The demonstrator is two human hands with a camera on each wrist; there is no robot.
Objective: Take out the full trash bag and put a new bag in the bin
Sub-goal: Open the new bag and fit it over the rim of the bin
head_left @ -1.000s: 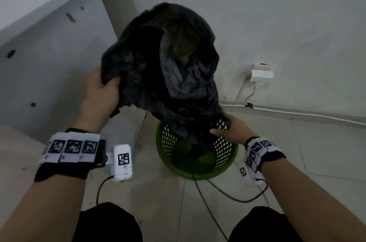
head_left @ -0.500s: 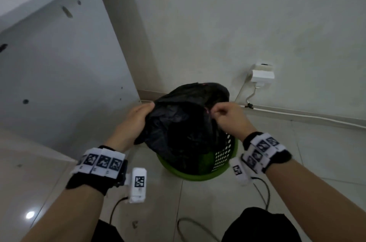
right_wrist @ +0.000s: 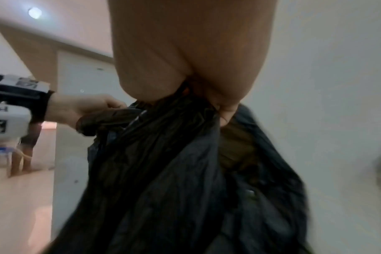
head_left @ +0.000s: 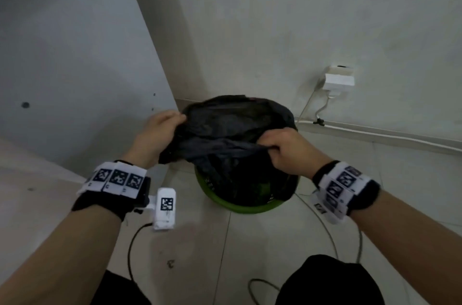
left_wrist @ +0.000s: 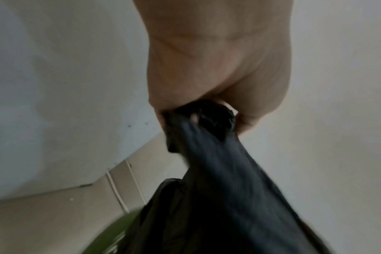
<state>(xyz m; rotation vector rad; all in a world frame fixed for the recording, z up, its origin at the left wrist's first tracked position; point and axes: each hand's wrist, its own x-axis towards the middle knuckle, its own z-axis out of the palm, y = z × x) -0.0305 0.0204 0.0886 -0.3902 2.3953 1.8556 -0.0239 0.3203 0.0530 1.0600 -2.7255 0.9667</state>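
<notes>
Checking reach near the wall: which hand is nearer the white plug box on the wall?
Right. The right hand grips the black bag on the side below the white plug box; the left hand grips the bag's far side.

Light: dim, flat, grey.
Glare: ceiling lamp (right_wrist: 35, 12), 10 o'clock, right wrist view.
Blur: both wrist views smeared.
Edges: head view bowed.

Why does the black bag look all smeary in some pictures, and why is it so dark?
Left wrist view: the crinkly black plastic trash bag is streaked with motion blur below the left hand. Right wrist view: the bag and the right hand are soft too. Head view: dim, greyish light, sharper, with the round green plastic bin clear.
</notes>
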